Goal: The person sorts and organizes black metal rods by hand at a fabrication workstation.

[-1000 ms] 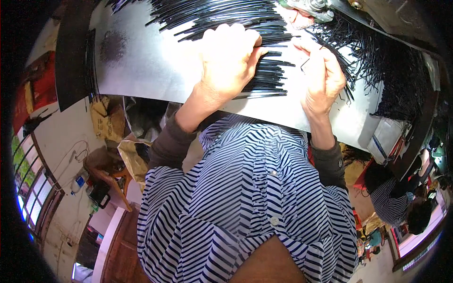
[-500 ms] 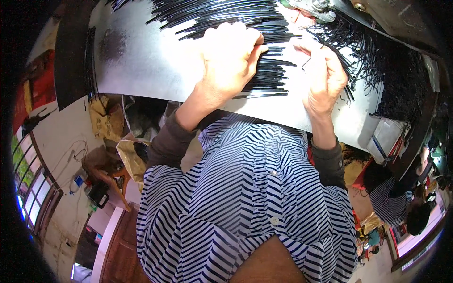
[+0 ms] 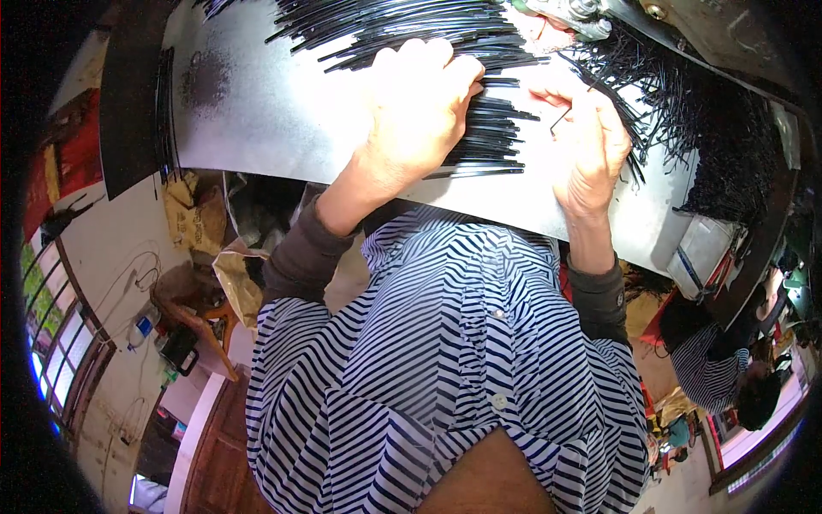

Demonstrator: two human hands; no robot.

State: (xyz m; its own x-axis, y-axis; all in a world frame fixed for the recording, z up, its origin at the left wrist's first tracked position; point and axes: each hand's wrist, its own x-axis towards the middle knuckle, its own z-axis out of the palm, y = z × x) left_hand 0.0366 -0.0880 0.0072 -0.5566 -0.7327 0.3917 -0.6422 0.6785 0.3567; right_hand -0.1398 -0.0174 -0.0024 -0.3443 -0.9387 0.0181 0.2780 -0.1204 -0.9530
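Observation:
On the bright metal table, my left hand [image 3: 417, 107] is closed over a row of thin black strands [image 3: 488, 128], which look like cut wires or narrow tubes. Its thumb and fingers press together at the strands; the fingertips are partly hidden. A wider pile of the same strands [image 3: 411, 30] lies just beyond that hand. To the right, my right hand [image 3: 592, 141] is closed in a pinch, apart from the row. A short, thin black piece [image 3: 561, 121] sticks out by its fingers. Strong glare washes out both hands.
A tangled heap of short black offcuts [image 3: 664, 103] covers the table's right side. Behind it stands part of a metal machine [image 3: 591, 13]. A white box [image 3: 704, 244] sits by the right edge. Another person [image 3: 711, 364] is farther right. Paper sacks [image 3: 193, 214] stand below the left edge.
My left thumb has drawn back a little, showing more of the strands. My right hand stays in nearly the same place, while the short black piece beside its fingers has changed its angle.

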